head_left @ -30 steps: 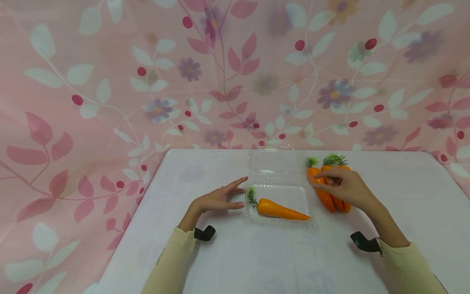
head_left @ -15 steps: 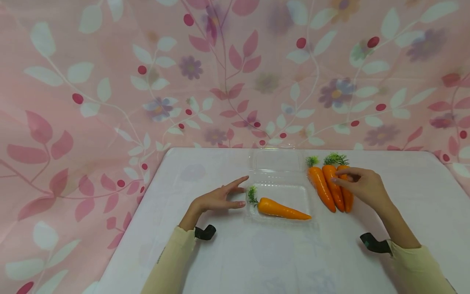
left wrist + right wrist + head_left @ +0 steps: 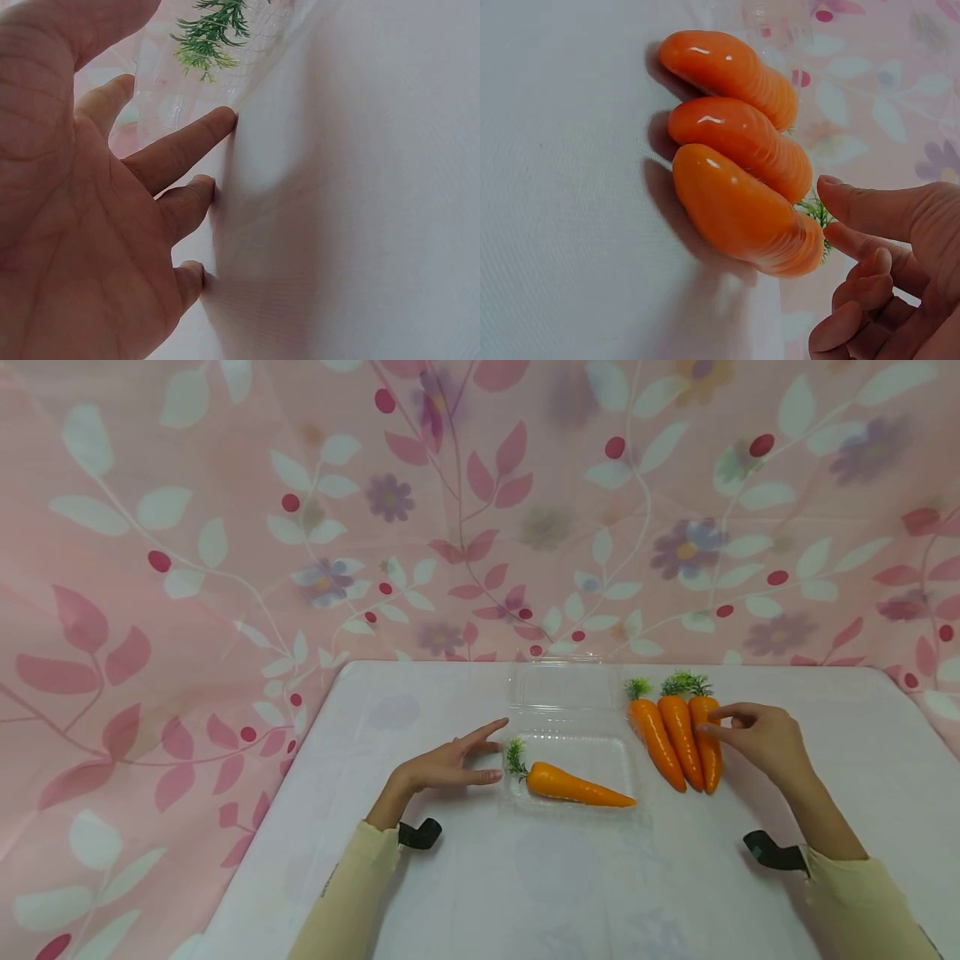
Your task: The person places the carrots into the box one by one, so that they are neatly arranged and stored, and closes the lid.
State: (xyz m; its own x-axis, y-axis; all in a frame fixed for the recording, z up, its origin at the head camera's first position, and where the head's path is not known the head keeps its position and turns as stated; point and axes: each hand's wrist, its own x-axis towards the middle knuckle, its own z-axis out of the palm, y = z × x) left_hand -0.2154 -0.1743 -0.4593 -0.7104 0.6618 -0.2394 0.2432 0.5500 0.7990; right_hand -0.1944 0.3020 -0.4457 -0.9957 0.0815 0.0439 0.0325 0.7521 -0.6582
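Fingers [image 3: 711, 731] touch nearest carrot | loose carrots [image 3: 678, 739]: 3 | boxed carrot [image 3: 570, 786]: 1

Three orange carrots [image 3: 678, 739] side by side

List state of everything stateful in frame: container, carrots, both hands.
Clear plastic container: lid open, folded back flat on the white table.
Carrot in container: lying flat, leafy end toward the left hand.
Three carrots: outside the container, side by side on the table.
Left hand: fingers straight, at the container's left edge.
Right hand: fingers loosely curled beside the rightmost carrot, holding nothing.
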